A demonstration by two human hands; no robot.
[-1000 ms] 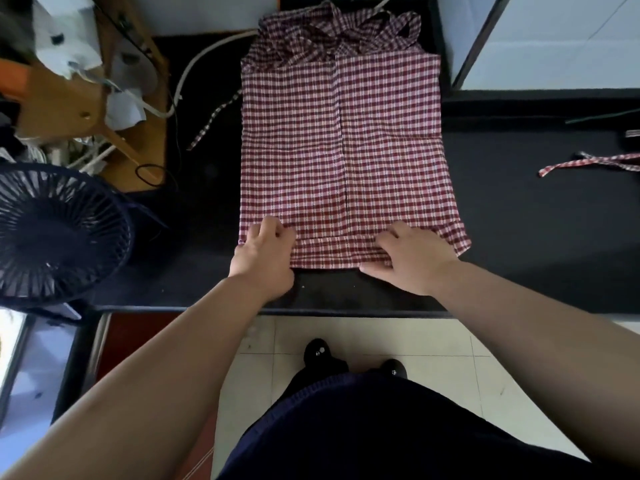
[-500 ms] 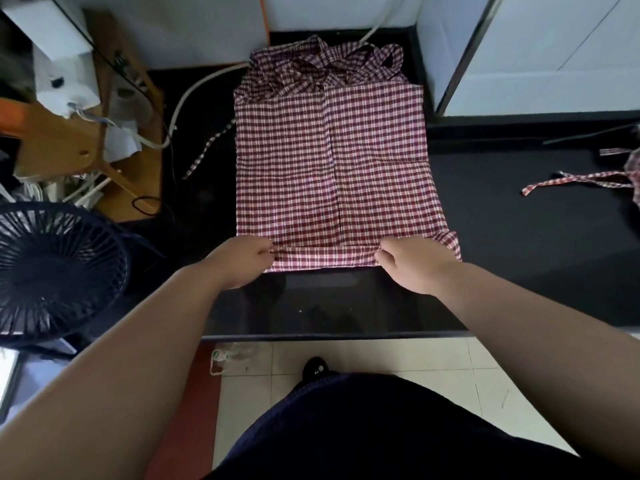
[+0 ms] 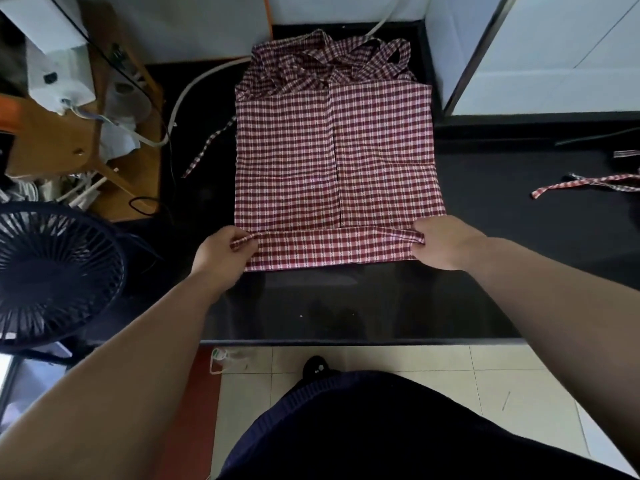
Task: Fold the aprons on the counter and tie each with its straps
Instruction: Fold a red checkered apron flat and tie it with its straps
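A red-and-white checked apron (image 3: 332,157) lies flat on the black counter (image 3: 519,220), folded lengthwise into a tall rectangle. Its straps (image 3: 332,60) are bunched at the far end, and one strap (image 3: 207,150) trails off to the left. The near hem is turned over into a narrow band (image 3: 332,247). My left hand (image 3: 221,254) pinches the band's left corner. My right hand (image 3: 446,244) grips its right corner. A strap of a second apron (image 3: 585,183) lies at the right edge.
A dark fan (image 3: 52,275) stands close on the left beside the counter. Behind it is a wooden stand (image 3: 55,143) with cables and a white hose (image 3: 194,88). A white wall panel (image 3: 554,53) rises at the back right. The counter's front edge (image 3: 346,341) borders tiled floor.
Both hands slid apart from the middle of the hem to its two outer corners and lifted it, turning the near edge over into a narrow folded band.
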